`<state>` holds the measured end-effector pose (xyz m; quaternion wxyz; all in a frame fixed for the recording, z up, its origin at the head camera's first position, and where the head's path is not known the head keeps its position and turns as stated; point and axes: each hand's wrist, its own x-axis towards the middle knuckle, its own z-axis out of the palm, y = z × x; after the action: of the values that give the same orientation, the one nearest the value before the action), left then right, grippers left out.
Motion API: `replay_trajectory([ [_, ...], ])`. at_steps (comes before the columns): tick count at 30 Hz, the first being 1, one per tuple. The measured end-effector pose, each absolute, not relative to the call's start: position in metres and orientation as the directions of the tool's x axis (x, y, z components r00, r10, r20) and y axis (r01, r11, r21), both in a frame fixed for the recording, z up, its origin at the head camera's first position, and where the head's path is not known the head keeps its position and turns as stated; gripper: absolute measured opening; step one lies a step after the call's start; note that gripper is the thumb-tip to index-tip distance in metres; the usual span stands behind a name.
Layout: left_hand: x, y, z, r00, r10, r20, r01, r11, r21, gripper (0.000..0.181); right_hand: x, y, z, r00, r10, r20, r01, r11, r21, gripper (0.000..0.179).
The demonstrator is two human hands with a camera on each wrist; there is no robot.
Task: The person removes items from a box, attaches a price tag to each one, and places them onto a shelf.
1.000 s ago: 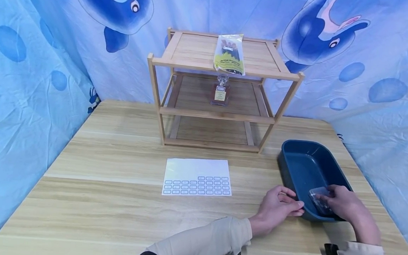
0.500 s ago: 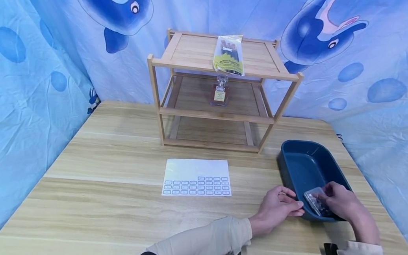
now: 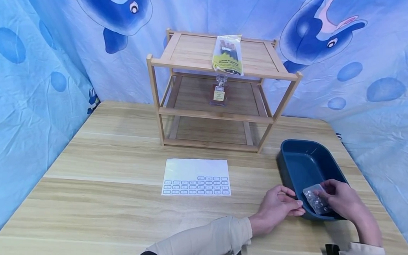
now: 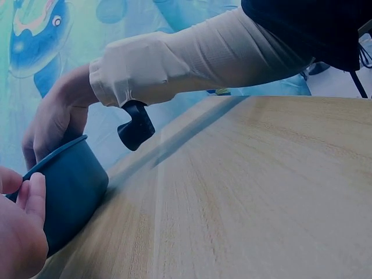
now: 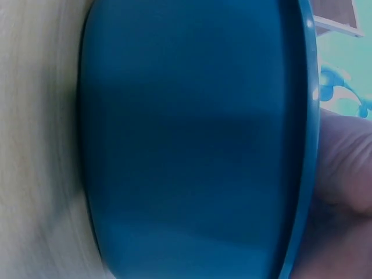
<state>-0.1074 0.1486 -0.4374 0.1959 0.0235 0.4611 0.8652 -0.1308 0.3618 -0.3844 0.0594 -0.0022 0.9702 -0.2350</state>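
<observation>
A dark blue plastic tub (image 3: 306,164) stands at the right of the table. Inside its near end my right hand (image 3: 342,198) pinches a flat, clear plastic box (image 3: 315,199) with small shiny pieces in it, too small to make out. My left hand (image 3: 277,208) holds the tub's rim at the near left corner, thumb at the edge and fingers against the outer wall. From the left wrist, the outer wall of the tub (image 4: 78,186) shows beside the fingers. In the right wrist view the tub wall (image 5: 192,145) hides the box and the fingertips.
A three-tier wooden rack (image 3: 215,114) stands at the back. On its top lies a yellow-and-clear packet (image 3: 228,55); a glass bottle (image 3: 219,95) stands on the middle tier. A white sheet (image 3: 183,167) with printed labels lies mid-table. Blue curtain (image 3: 31,103) surrounds the table.
The clear box has shifted slightly left and tilted in the right hand, its pieces showing more. The right hand rises a little; the left hand stays on the tub's rim.
</observation>
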Motion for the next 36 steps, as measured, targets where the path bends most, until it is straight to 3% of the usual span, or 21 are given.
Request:
replay_trajectory([
  [10,-0.109,0.146,-0.436,-0.921,0.363,-0.140,-0.319,-0.500,0.805,0.026,-0.128,0.360,-0.386,-0.996,0.020,0.092,-0.031,0.855,-0.518,0.036],
  [17,-0.109,0.146,-0.436,-0.921,0.360,-0.146,-0.323,-0.499,0.804,0.026,-0.125,0.357,-0.375,-0.972,0.114,0.203,-0.040,0.778,-0.627,0.040],
  [24,-0.110,0.145,-0.435,-0.917,0.369,-0.151,-0.330,-0.488,0.808,0.026,-0.124,0.347,-0.364,-0.967,0.172,0.188,0.001,0.740,-0.673,0.052],
  [36,-0.107,0.135,-0.434,-0.895,0.411,-0.172,-0.355,-0.425,0.833,0.022,-0.130,0.330,-0.359,-0.960,0.106,0.259,-0.115,0.694,-0.711,0.042],
])
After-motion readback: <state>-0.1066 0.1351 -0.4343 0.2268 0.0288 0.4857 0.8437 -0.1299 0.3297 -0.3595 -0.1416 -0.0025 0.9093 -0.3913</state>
